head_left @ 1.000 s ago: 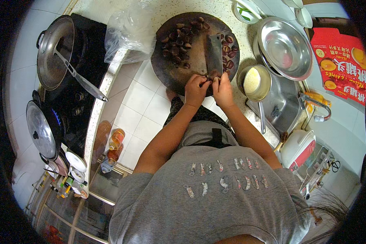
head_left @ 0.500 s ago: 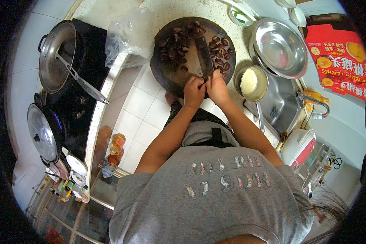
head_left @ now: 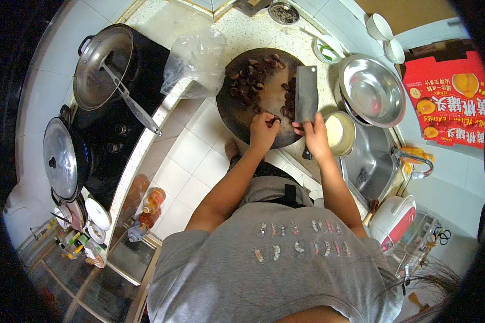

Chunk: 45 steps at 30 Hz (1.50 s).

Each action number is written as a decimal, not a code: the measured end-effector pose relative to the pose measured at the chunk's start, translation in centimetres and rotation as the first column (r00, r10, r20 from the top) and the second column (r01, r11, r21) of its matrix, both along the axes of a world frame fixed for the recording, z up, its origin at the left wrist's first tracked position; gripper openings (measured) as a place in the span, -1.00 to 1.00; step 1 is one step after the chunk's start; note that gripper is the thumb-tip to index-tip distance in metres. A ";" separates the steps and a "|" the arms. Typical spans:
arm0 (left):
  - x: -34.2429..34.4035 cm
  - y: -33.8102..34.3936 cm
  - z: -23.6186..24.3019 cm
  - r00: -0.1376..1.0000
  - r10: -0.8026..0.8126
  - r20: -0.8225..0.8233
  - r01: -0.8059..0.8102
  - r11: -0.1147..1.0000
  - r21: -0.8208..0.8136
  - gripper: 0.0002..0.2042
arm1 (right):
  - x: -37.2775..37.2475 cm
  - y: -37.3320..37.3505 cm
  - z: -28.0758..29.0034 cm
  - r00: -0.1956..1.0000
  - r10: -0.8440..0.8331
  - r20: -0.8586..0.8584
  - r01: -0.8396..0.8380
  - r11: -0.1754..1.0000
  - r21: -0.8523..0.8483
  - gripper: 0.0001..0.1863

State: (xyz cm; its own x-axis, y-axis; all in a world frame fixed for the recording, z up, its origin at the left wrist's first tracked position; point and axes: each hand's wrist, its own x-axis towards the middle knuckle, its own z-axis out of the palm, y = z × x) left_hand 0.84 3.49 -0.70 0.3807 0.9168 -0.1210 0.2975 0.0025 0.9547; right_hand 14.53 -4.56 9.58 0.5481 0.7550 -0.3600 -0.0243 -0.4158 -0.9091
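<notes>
My right hand [head_left: 316, 135] is closed round the handle of a cleaver [head_left: 306, 89]. Its wide grey blade points away from me over the board's right side. My left hand [head_left: 262, 133] pinches a dark brown chestnut [head_left: 275, 120] at the near part of a round, dark chopping board [head_left: 234, 119]. A loose heap of chestnuts [head_left: 249, 86] covers the board's far left. Another group of chestnuts [head_left: 289, 99] lies just left of the blade, partly hidden by it.
Right of the board stand a pot with pale contents [head_left: 347, 132], a steel basin [head_left: 372, 89] and a sink [head_left: 369, 161]. A clear plastic bag [head_left: 194, 64] lies at the board's left. Further left, a lidded pan [head_left: 59, 159] and a wok [head_left: 99, 67] sit on the black stove [head_left: 145, 81].
The cleaver, lying on the board before, is now lifted in my right hand and moved right. My hands have parted, the left one keeping a chestnut. The view has shifted.
</notes>
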 end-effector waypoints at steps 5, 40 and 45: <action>1.0 0.5 -0.7 0.998 -0.020 -0.055 0.019 1.000 -0.007 -0.81 | -0.3 -2.3 -0.6 0.990 -0.071 -0.123 0.080 0.994 0.069 -0.85; -2.0 -0.1 2.2 0.964 -0.208 -0.168 0.232 0.963 0.138 -0.63 | -4.3 -3.2 -3.0 0.929 0.173 0.326 -0.127 0.979 -0.160 -0.86; -2.2 -0.5 1.8 0.959 -0.250 -0.134 0.266 0.957 0.116 -0.67 | -3.7 -2.8 -4.0 0.883 0.153 0.444 -0.105 0.986 -0.131 -0.86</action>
